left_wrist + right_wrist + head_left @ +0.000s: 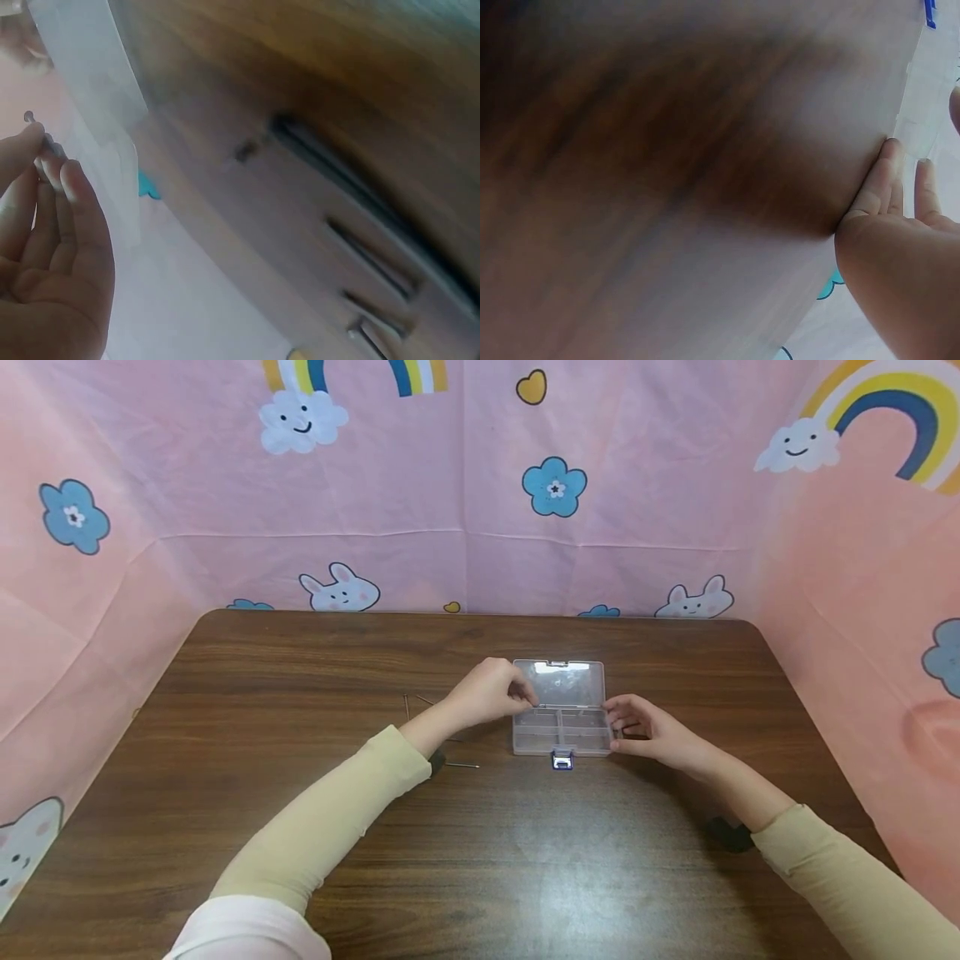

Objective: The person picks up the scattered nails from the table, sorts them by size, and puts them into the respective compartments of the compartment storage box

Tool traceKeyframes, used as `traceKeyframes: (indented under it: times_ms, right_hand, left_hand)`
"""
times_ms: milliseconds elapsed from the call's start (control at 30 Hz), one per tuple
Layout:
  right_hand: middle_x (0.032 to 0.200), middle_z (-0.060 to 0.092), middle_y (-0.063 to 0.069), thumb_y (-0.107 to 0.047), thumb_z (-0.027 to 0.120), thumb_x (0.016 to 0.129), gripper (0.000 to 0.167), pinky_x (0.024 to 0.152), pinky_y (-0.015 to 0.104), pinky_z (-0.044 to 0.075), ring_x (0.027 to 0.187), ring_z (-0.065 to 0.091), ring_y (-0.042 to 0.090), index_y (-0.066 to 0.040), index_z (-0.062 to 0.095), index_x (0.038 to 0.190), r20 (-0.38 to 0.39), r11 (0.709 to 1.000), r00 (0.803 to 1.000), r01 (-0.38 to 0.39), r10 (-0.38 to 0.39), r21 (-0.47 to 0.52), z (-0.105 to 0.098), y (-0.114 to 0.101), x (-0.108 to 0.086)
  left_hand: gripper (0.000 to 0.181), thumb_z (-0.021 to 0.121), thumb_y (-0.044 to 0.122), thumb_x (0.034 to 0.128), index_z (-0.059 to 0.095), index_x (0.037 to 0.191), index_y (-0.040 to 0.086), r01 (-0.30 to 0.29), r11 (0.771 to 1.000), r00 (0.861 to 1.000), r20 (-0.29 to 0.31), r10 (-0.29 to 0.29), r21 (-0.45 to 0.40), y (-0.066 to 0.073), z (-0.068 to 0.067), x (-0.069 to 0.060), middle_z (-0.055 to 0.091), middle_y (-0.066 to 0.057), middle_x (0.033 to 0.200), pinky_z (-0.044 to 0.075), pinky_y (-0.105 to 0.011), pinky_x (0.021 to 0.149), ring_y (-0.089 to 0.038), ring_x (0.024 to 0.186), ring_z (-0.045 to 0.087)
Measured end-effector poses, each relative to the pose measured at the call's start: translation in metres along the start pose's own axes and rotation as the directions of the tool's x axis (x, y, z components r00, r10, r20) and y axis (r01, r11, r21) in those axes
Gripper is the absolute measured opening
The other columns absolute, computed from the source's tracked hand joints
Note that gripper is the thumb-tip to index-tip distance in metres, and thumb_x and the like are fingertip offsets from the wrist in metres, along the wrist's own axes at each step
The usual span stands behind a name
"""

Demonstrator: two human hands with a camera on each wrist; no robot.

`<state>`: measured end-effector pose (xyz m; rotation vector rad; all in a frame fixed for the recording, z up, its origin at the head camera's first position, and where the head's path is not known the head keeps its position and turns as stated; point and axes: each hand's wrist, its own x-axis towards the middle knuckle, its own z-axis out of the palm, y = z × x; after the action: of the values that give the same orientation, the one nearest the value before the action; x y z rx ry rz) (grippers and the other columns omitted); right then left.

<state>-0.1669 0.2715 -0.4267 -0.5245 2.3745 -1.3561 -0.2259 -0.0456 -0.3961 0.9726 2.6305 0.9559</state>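
Observation:
A clear plastic compartment box (561, 729) lies on the table with its lid (567, 685) raised at the back and a blue-edged latch (562, 761) at the front. Over the box's left side, my left hand (491, 692) pinches a small screw (29, 117) between thumb and fingertips. Most of its shaft is hidden by the fingers. My right hand (651, 735) rests at the box's right end, fingers (889, 161) fairly straight and touching the side. Several loose nails (371, 259) lie left of the box, partly behind my left forearm in the head view.
The brown wooden table (480, 877) has a pink patterned cloth (480, 485) standing behind it and at both sides. One long dark metal rod (367, 199) shows blurred beside the nails in the left wrist view.

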Motion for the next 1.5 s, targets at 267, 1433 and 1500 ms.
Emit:
traceKeyframes:
  times_ms: [267,1433,1500]
  right_hand:
    - [0.131,0.057,0.022,-0.004,0.073,0.099,0.055,0.099,0.013,0.047,0.115,0.056,0.019,0.003,0.047,0.147,0.003,1.000,1.000,-0.015,0.015,0.005,0.001,0.002,0.000]
    - [0.130,0.057,0.021,-0.002,0.071,0.099,0.054,0.100,0.014,0.047,0.114,0.057,0.015,0.004,0.047,0.146,0.015,1.000,1.000,0.023,-0.023,0.004,0.001,-0.001,-0.001]
    - [0.130,0.057,0.021,-0.002,0.071,0.099,0.054,0.100,0.015,0.047,0.114,0.057,0.016,0.004,0.047,0.146,0.016,1.000,1.000,0.019,-0.019,0.002,0.001,-0.001,-0.001]
  left_hand:
    - [0.008,0.076,0.005,0.0957,0.084,0.096,0.008,-0.028,0.999,0.999,0.036,0.027,0.031,0.006,0.015,0.004,0.083,-0.004,0.098,0.060,-0.023,0.082,-0.015,0.091,0.075]
    - [0.009,0.076,0.005,0.0931,0.082,0.092,0.011,0.013,0.994,0.999,-0.042,-0.009,0.105,-0.006,0.002,-0.004,0.080,0.000,0.093,0.052,-0.023,0.076,-0.010,0.080,0.063]
    - [0.007,0.077,0.006,0.0936,0.082,0.092,0.011,0.024,0.995,0.999,-0.048,-0.020,0.097,-0.010,-0.003,-0.006,0.080,-0.001,0.092,0.054,-0.024,0.077,-0.010,0.081,0.063]
